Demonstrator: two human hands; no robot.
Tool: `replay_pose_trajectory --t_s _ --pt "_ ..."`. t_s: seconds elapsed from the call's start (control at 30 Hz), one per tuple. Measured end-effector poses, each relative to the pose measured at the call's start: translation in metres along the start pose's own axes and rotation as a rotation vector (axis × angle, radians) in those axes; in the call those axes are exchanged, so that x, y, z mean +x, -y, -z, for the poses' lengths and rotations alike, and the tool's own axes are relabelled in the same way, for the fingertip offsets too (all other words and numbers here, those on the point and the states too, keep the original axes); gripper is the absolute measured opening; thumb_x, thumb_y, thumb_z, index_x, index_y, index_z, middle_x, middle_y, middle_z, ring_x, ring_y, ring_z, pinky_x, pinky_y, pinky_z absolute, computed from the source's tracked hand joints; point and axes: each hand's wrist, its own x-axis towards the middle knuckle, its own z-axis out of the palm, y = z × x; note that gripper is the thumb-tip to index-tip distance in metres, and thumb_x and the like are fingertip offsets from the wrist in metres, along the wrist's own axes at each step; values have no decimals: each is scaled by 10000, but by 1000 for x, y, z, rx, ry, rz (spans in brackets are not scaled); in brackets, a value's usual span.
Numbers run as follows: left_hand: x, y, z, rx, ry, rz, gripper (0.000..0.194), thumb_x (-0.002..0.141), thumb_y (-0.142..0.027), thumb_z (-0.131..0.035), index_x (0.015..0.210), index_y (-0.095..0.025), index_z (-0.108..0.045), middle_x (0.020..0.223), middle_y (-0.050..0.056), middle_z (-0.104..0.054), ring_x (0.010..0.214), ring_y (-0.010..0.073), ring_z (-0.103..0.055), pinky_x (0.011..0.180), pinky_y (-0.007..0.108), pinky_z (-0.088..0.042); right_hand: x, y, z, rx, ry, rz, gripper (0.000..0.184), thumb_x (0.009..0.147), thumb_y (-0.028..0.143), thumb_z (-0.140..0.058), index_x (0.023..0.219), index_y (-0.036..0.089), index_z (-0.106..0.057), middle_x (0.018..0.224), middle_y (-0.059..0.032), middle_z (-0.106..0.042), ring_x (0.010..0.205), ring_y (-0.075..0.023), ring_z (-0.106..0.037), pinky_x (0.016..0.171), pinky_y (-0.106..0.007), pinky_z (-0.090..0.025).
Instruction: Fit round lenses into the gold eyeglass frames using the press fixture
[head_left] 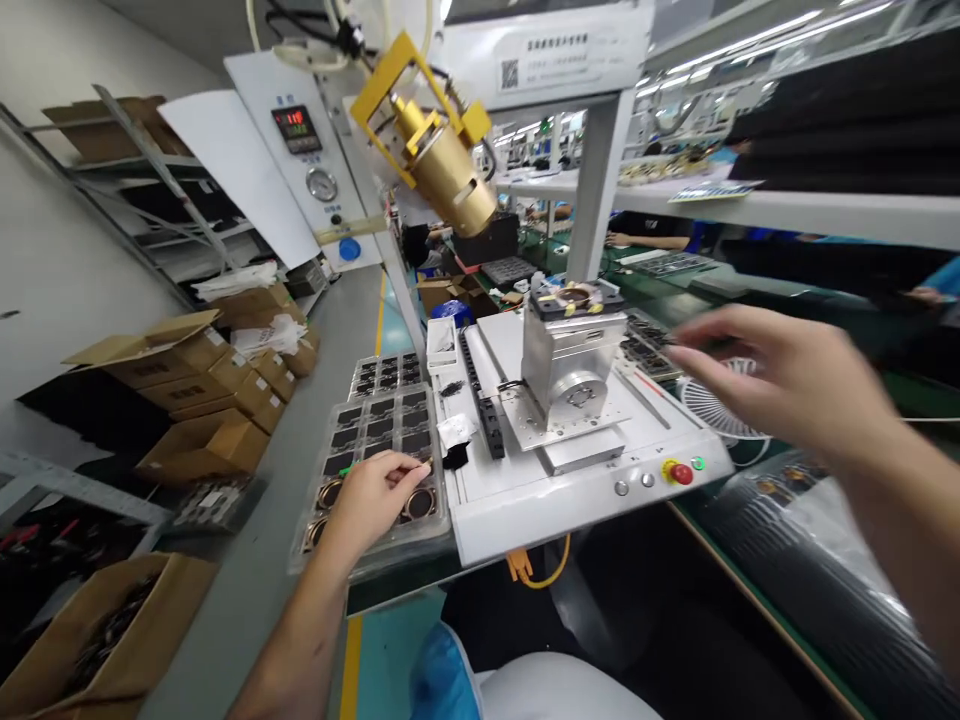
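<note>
My left hand (382, 495) is over the near part of a clear plastic tray (446, 505), its thumb and fingertips pinched together. Whatever is between them is too small to make out. Round, dark-faced parts with copper-coloured rims, one a round part (419, 503), sit in the tray beside the fingers; black square pieces fill farther pockets. My right hand (780, 375) is raised at the right, slightly blurred, fingers curved and thumb apart, with nothing visible in it. It is nearest a white fan (724, 405). Left of it, a metal fixture block (570, 360) carries a black holder (576, 298) with a round part.
A gold cylindrical head (454, 185) hangs above the fixture on the white machine (540, 60). A red stop button (681, 473) is on its front edge. Cardboard boxes (199, 375) stand at the left. Black ribbed trays (810, 560) lie at the lower right.
</note>
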Motion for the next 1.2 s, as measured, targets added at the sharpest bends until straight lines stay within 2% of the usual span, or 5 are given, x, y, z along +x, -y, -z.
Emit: replay_pose_trajectory --t_s 0.3,0.5,0.73,1.0,1.2 --pt "22 -55 21 -8 -271 -580 139 932 -312 -676 834 -223 -717 989 47 -745 933 198 -719 875 316 -558 144 27 -40 45 505 108 305 812 159 -724 1111 183 -775 1074 -48 -775 1007 -242 -713 968 -370 -545" --pt "93 -143 19 -82 -318 -768 163 927 -320 -656 839 -214 -742 1179 86 -779 1116 250 -725 1033 388 -535 135 7 -43 474 127 77 304 794 296 -816 1045 139 -747 1027 -77 -762 988 -233 -717 1017 -481 -544" --pt "177 -219 -17 7 -82 -795 245 932 -274 -583 833 -180 -786 865 66 -810 853 234 -748 854 346 -559 54 -2 -19 734 -110 -111 470 778 496 -855 1078 164 -712 1089 -113 -756 1027 -267 -722 990 -492 -578" --pt "177 -189 -8 2 152 -881 529 843 -538 -721 1268 -225 -709 1496 98 -625 1467 312 -490 1239 479 -344 -122 -37 -21 747 -7 -613 462 794 570 -833 1061 210 -719 1138 -141 -751 1062 -316 -719 949 -463 -601" --pt "184 -184 -13 57 163 -924 603 880 -605 -649 1339 -214 -652 1549 133 -565 1499 325 -442 1257 522 -310 -179 -68 -60 790 -15 -829 548 759 593 -822 1103 193 -673 1133 -153 -752 1106 -335 -713 1003 -482 -576"
